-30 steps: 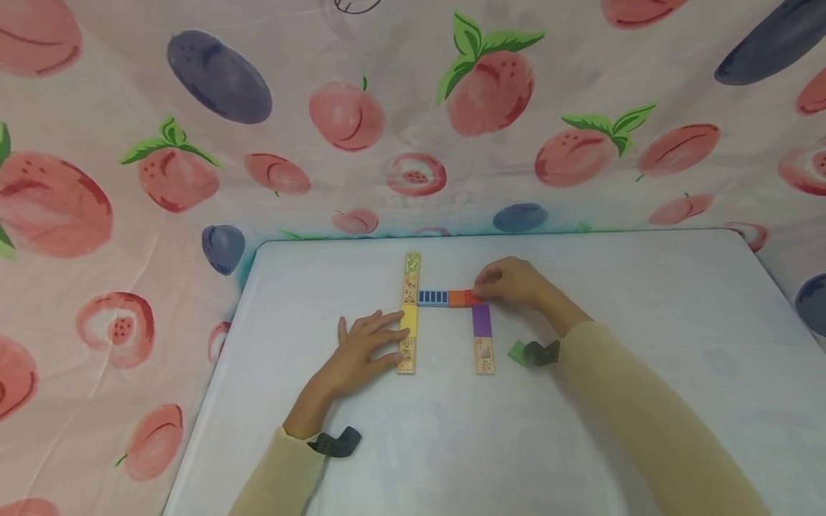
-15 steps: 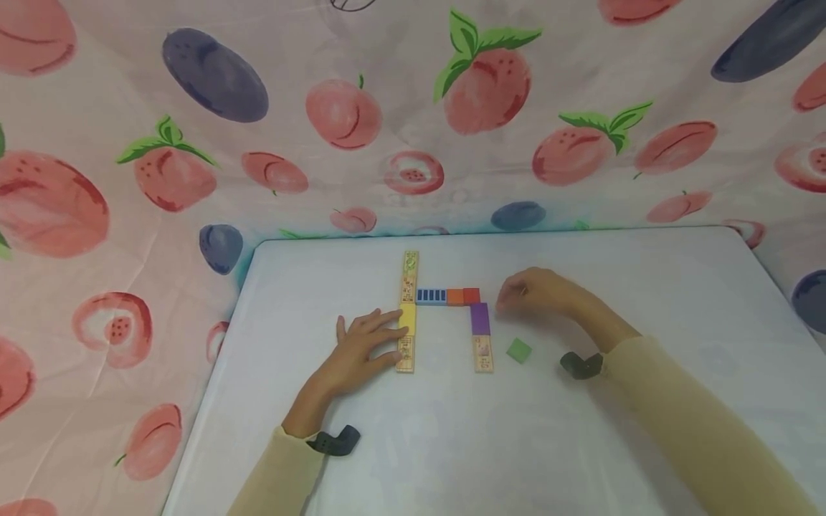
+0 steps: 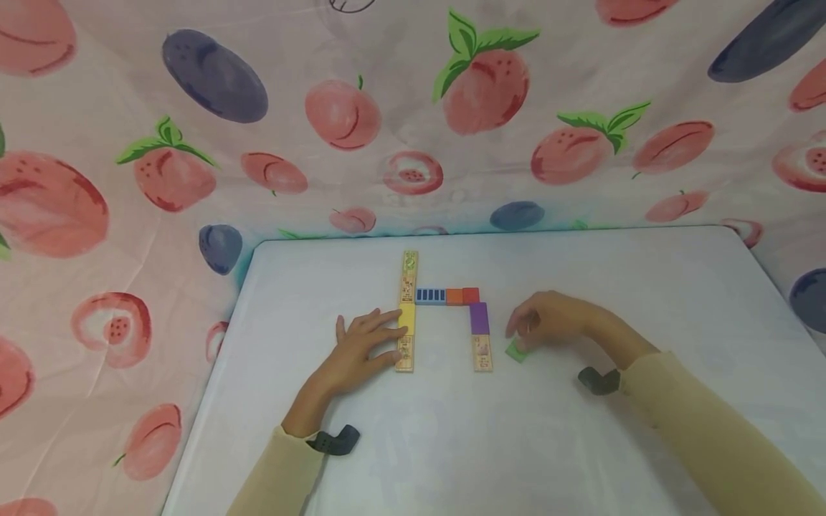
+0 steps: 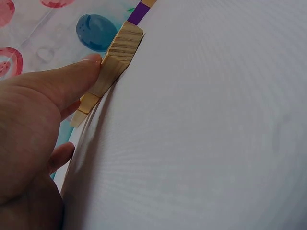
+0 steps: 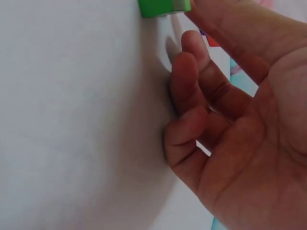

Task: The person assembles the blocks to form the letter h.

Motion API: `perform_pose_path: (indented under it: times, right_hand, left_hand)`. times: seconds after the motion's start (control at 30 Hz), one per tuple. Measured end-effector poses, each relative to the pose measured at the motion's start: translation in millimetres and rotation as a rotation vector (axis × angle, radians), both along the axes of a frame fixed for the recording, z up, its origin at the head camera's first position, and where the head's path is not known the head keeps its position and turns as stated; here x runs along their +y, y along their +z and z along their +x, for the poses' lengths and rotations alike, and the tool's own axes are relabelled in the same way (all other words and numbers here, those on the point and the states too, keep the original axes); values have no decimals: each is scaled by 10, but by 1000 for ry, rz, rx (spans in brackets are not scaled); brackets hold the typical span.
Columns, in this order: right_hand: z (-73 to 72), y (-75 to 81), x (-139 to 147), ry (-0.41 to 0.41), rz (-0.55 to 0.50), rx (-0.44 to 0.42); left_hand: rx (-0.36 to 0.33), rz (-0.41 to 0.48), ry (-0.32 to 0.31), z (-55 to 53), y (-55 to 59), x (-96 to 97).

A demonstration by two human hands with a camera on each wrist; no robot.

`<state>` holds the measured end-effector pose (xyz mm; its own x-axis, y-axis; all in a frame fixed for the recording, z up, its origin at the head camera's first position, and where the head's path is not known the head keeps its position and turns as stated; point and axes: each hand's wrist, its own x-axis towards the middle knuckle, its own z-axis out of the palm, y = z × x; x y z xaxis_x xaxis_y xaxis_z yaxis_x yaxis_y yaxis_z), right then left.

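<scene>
My left hand [image 3: 358, 355] lies with fingers spread along a column of flat blocks. Its fingertips touch the yellow block [image 3: 410, 319] and its thumb the printed wooden block [image 3: 404, 362] below. In the left wrist view the thumb presses the side of a wooden block [image 4: 125, 43]. My right hand [image 3: 560, 319] hovers low on the right, fingers loosely bent. Its thumb tip overlaps the small green square block [image 3: 514, 352], with the index fingertip just beyond it. The right wrist view shows the green block [image 5: 160, 7] at the top edge, right beside the thumb and index finger.
From the left column's upper printed wooden block [image 3: 408, 287], a row runs right: a blue barred block [image 3: 431, 296], an orange block [image 3: 454, 297] and a red block [image 3: 471, 294]. Below hang a purple block [image 3: 480, 319] and a printed wooden block [image 3: 482, 354]. A fruit-patterned curtain [image 3: 284, 86] backs the white table [image 3: 452, 444].
My right hand has let go of the red block, leaving it at the row's end, and moved right and down to the green block. My left hand has stayed in place.
</scene>
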<state>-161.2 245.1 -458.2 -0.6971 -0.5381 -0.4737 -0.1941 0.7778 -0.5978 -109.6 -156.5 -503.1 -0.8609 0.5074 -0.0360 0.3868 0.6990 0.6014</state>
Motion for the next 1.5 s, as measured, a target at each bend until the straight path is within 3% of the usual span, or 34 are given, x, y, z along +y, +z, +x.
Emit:
perform_pose_path:
  times: [0.5, 1.1, 1.27, 1.5]
  right_hand:
    - [76, -23, 0, -7, 38, 46]
    - [185, -114, 96, 41, -110, 113]
    - [121, -163, 123, -31, -134, 125]
    - [27, -131, 61, -232, -103, 106]
  left_hand:
    - [2, -1, 0, -6, -10, 9]
    - [1, -23, 4, -13, -44, -1]
    - [-6, -21, 5, -13, -49, 0]
    - [4, -23, 6, -9, -40, -4]
